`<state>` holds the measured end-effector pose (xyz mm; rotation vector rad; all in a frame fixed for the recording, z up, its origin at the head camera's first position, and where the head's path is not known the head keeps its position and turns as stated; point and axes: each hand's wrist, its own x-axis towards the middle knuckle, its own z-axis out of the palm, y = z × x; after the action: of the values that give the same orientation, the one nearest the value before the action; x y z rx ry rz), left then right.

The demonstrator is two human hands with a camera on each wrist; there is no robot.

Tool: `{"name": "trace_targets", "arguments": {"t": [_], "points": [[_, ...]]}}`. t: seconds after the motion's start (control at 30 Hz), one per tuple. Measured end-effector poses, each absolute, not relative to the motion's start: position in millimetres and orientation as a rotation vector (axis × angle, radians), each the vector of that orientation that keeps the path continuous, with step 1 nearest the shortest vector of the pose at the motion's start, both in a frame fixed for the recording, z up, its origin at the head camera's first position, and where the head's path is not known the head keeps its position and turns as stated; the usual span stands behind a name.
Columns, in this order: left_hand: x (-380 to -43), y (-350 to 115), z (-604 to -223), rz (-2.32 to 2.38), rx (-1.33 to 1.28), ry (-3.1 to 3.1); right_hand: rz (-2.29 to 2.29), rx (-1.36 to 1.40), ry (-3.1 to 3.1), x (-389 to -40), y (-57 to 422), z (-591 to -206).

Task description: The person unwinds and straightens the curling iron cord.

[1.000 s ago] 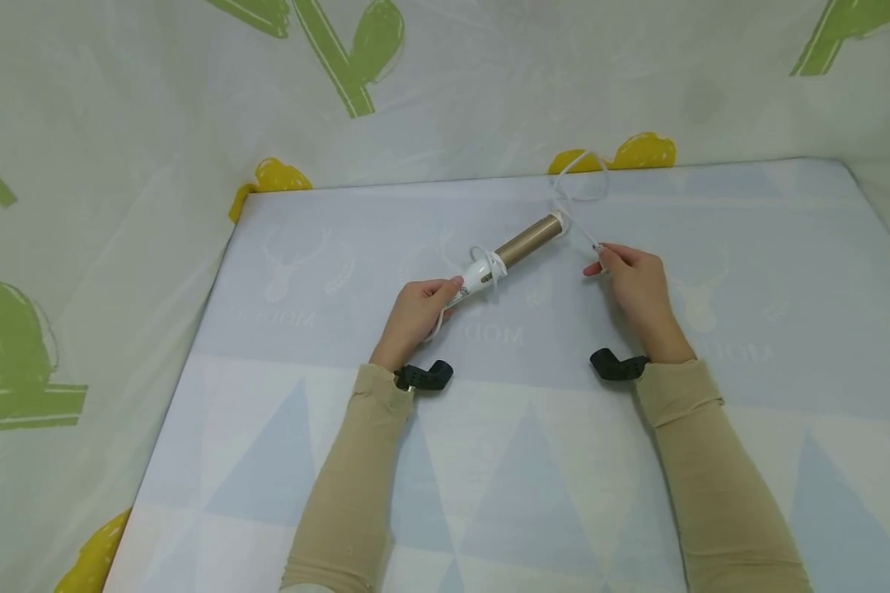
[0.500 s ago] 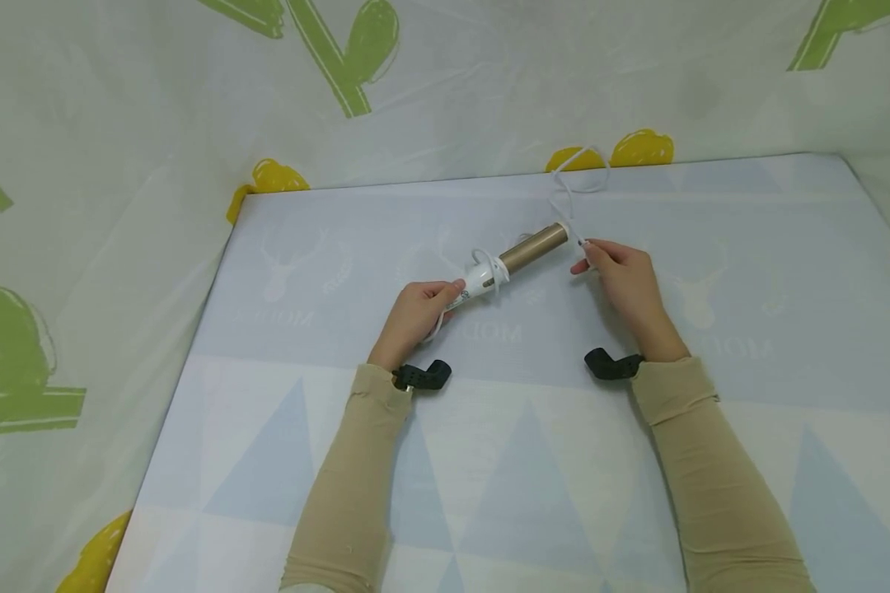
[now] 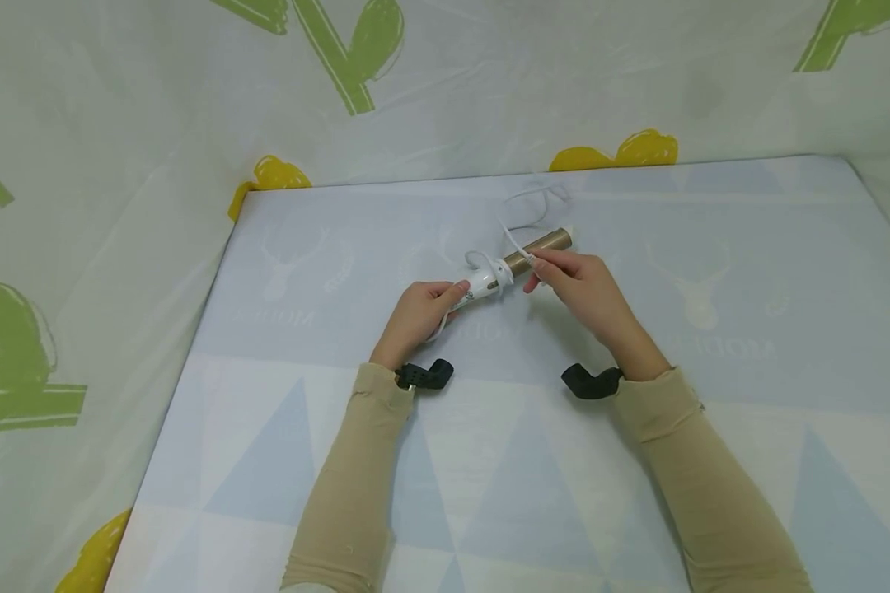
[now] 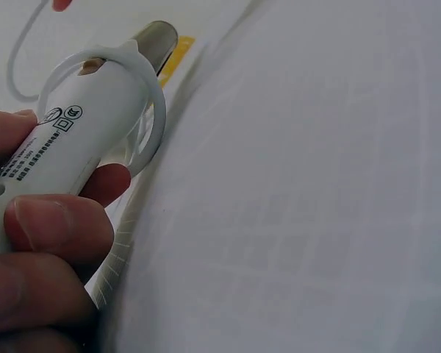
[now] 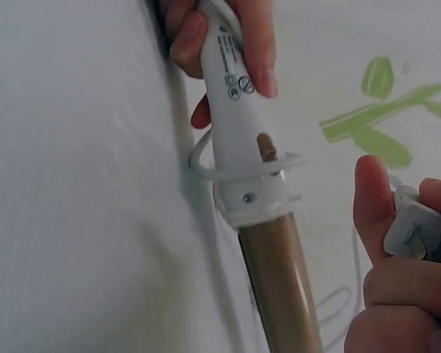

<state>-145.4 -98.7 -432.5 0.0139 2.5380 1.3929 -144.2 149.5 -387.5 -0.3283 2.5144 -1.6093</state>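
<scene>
My left hand (image 3: 415, 317) grips the white handle (image 4: 77, 125) of a curling iron (image 3: 484, 282), which points up and to the right. Its gold barrel (image 5: 279, 283) is partly hidden by my right hand (image 3: 589, 292) in the head view. A turn of white cord (image 4: 159, 110) loops around the handle close to the barrel. Between thumb and fingers, my right hand pinches the cord's plug (image 5: 419, 229), whose pale prongs show in the right wrist view. From the plug, the loose cord (image 3: 515, 240) runs up and curls beyond the barrel.
A table (image 3: 282, 272) covered with a pale blue and white cloth lies under both arms. Behind it hangs a white sheet (image 3: 489, 91) with green and yellow prints. Each wrist carries a black camera mount (image 3: 592, 383).
My right hand has moved left with the plug, from beyond the barrel's tip to in front of the barrel. The loose cord has swung left with it. My left hand has stayed nearly still.
</scene>
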Motion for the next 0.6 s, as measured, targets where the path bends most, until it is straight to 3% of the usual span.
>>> {"name": "trace_targets", "arguments": {"t": [0.37,0.6], "points": [[-146.1,-97.0,-433.3,1.362,0.006,2.584,-1.629,-0.628,2.474,-126.1,143.6,-361.1],[-144.6,-97.2,-434.0,1.32,0.012,2.601,-1.839,-0.638,2.434,-118.4,156.3,-338.1]]}}
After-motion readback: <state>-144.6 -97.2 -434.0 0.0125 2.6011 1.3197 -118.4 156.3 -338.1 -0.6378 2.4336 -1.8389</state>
